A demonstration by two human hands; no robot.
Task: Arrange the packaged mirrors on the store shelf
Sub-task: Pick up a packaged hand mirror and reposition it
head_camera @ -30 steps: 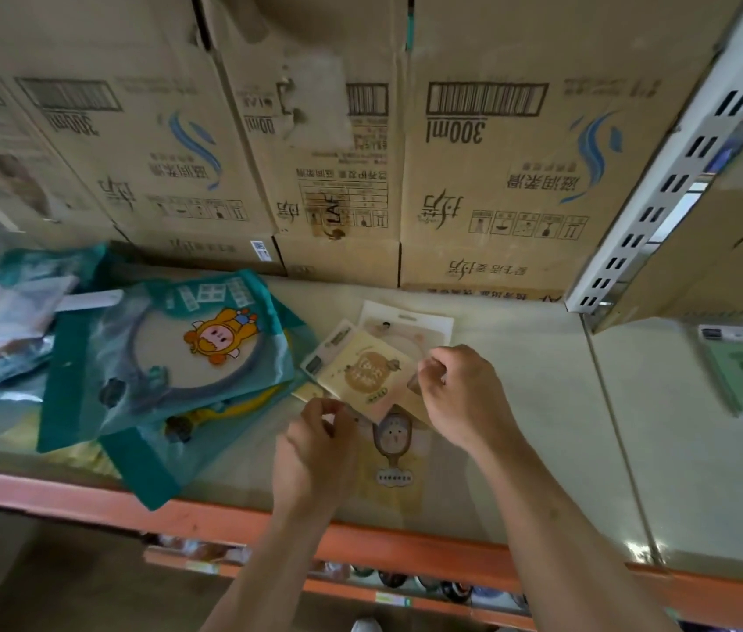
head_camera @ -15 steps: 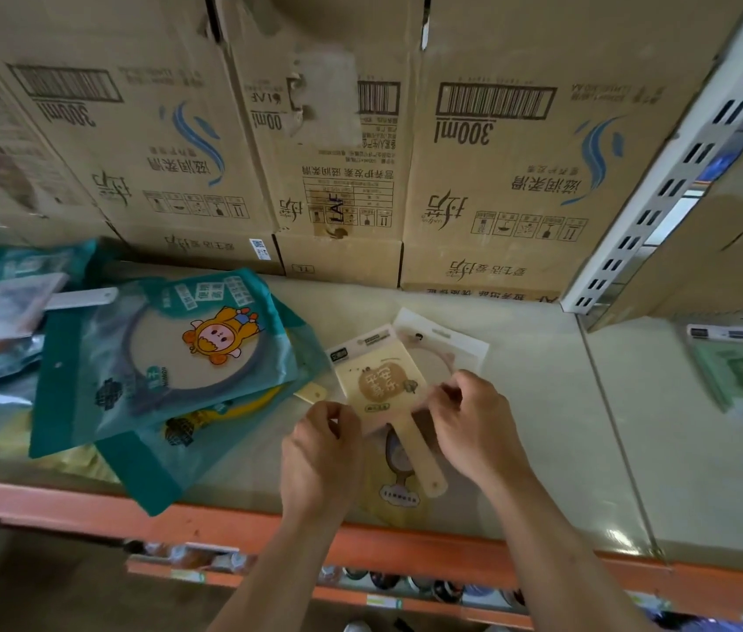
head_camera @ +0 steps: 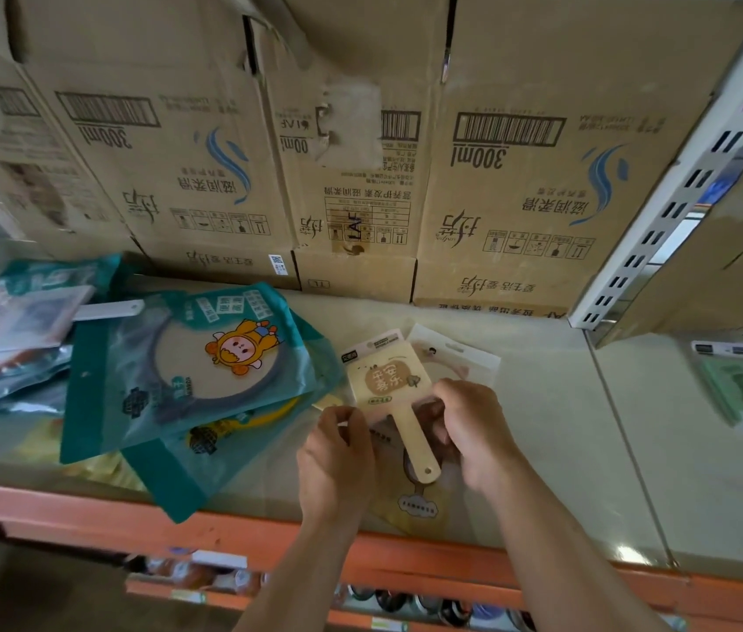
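Both hands hold the beige paddle mirror (head_camera: pixel 389 385) in its clear package, near the front of the shelf (head_camera: pixel 552 417), on top of other small packages (head_camera: pixel 457 358). The left hand (head_camera: pixel 337 453) pinches its left edge; the right hand (head_camera: pixel 474 428) curls round the right edge. Better, I think, to lay it square on the package below, handle toward the orange rail (head_camera: pixel 87 513), apart from the teal mirror bags (head_camera: pixel 187 371).

Beige paddle mirror pack (head_camera: pixel 388 385): handle toward you, lying atop clear mirror packs (head_camera: pixel 456 358) on shelf (head_camera: pixel 543 403). Your left hand (head_camera: pixel 338 458) and right hand (head_camera: pixel 474 431) pinch its lower sides. Teal round-mirror packs (head_camera: pixel 205 367): overlapped, skewed, just left.
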